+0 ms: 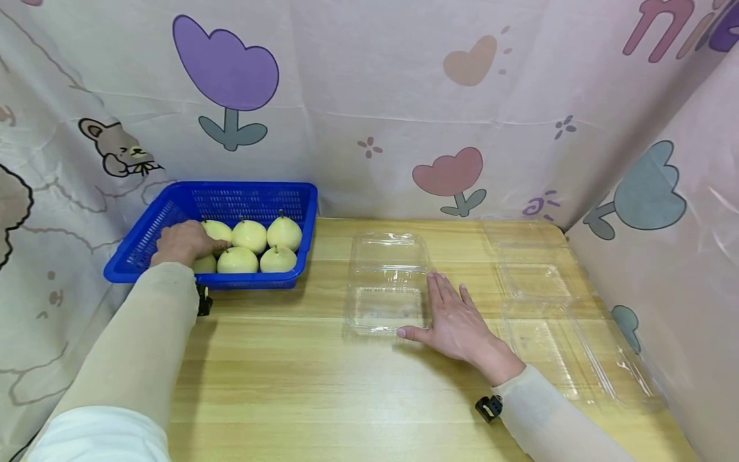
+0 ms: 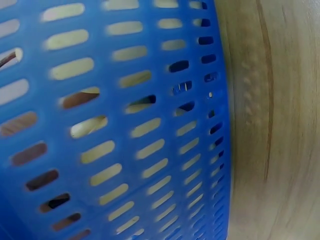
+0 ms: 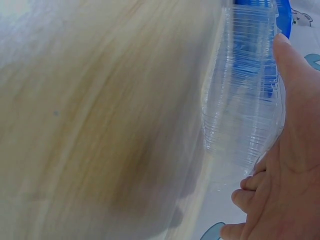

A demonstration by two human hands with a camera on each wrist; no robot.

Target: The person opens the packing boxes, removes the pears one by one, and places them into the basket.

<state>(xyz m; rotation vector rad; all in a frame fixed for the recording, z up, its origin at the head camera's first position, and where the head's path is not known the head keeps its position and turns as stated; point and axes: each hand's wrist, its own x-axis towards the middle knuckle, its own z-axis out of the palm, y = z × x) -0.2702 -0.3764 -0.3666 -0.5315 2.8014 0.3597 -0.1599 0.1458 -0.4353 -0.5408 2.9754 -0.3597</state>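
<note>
My left hand [image 1: 183,242] reaches into a blue plastic basket [image 1: 210,280], over several round yellow-green pears [image 1: 249,237]. Its thumb lies across the fruit while the other fingers are hidden, so whether it grips a pear cannot be told. Through the slots of the basket wall [image 2: 117,120] in the left wrist view, only bits of fingers and pale fruit show. Fingers fairly straight, my right hand [image 1: 456,324] touches the right side of an unfolded clear plastic clamshell box [image 1: 388,308]. In the right wrist view its thumb rests along the edge of the clear box [image 3: 245,90].
More clear plastic boxes [image 1: 537,279] lie unfolded along the right side of the wooden table [image 1: 323,398]. A printed cloth [image 1: 358,77] hangs behind the table and at both sides. The basket stands at the back left, close to the cloth.
</note>
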